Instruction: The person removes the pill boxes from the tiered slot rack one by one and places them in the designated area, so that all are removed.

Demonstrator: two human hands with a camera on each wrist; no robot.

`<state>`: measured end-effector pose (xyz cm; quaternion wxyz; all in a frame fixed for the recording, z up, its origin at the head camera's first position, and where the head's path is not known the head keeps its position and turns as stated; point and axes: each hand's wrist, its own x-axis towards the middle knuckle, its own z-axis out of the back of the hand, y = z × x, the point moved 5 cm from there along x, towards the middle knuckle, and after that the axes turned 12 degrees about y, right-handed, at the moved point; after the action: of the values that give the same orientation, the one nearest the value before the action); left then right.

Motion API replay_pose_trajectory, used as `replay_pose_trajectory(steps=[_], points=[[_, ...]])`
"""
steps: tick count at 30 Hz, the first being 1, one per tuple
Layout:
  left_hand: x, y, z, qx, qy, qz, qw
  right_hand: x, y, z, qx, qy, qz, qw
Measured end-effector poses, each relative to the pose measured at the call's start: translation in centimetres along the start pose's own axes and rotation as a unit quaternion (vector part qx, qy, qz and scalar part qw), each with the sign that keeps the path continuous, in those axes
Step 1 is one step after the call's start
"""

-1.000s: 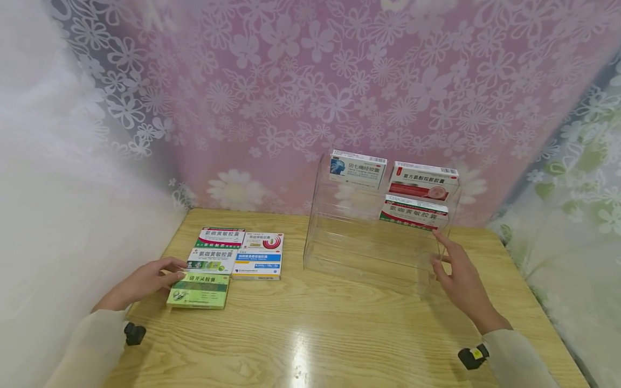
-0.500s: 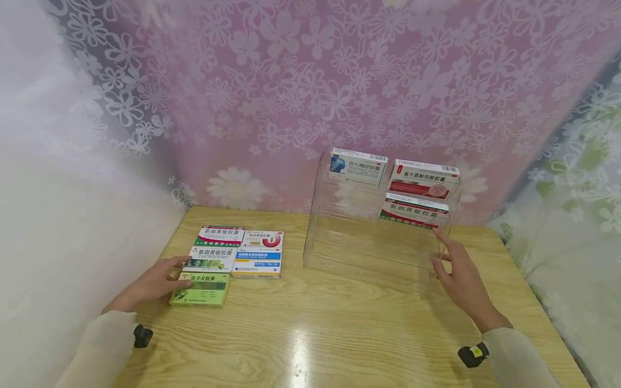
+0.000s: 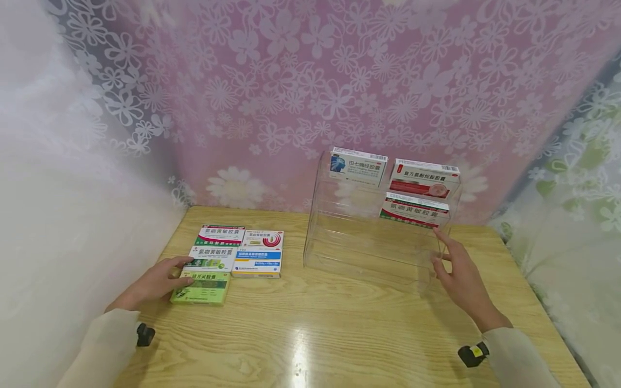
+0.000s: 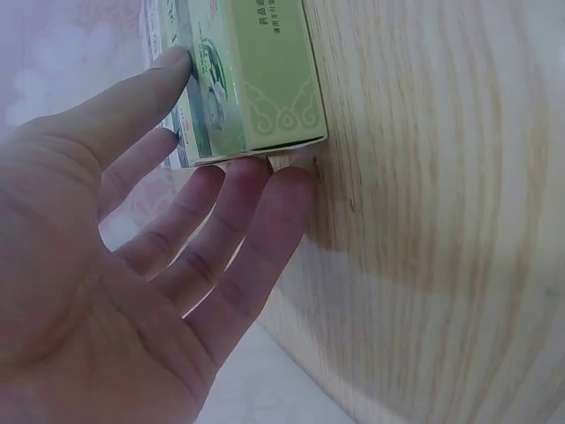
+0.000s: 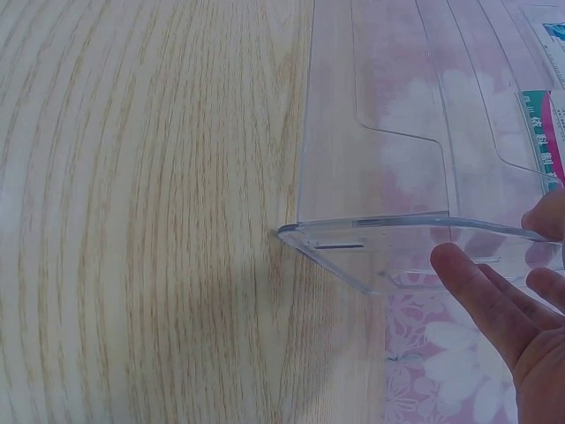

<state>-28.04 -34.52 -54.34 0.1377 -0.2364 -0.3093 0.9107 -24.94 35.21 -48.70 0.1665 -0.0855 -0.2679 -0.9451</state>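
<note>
Green box (image 3: pixel 208 293): my ten o'clock; left hand (image 3: pixel 155 280) touching, fingers loosely spread; shoving might jolt the boxes beyond (image 3: pixel 211 262);
Rack (image 3: pixel 359 237): my one o'clock; right hand (image 3: pixel 461 275) on its side, fingers spread; pressing could skew it

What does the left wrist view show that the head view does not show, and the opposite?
Only the left wrist view shows the palm side of the left hand and the pale scroll ornament on the side of the green box.

Only the head view shows the right hand, the red-and-white box and the box with a blue head picture, both in the clear rack.

Both show the left hand touching the green box, and the wooden table.
</note>
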Motion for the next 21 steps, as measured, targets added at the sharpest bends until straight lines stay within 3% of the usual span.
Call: replay_pose_trajectory(steps=[5,9,15,21], points=[[-0.2,-0.4,0.3,0.042,-0.02,0.017,0.9988,0.1,0.2,0.0,-0.001,0.0,0.002,1.0],[-0.4,-2.0,0.9,0.079,-0.059,0.026,0.9948,0.1,0.2,0.0,0.002,0.003,0.0,1.0],[0.5,-6.9,1.7,0.115,-0.122,-0.033,0.9853,0.0,0.3,0.1,0.005,0.004,-0.003,1.0],[2.9,-13.0,1.8,0.145,-0.152,-0.086,0.9738,0.0,0.1,0.1,0.005,0.003,-0.002,1.0]])
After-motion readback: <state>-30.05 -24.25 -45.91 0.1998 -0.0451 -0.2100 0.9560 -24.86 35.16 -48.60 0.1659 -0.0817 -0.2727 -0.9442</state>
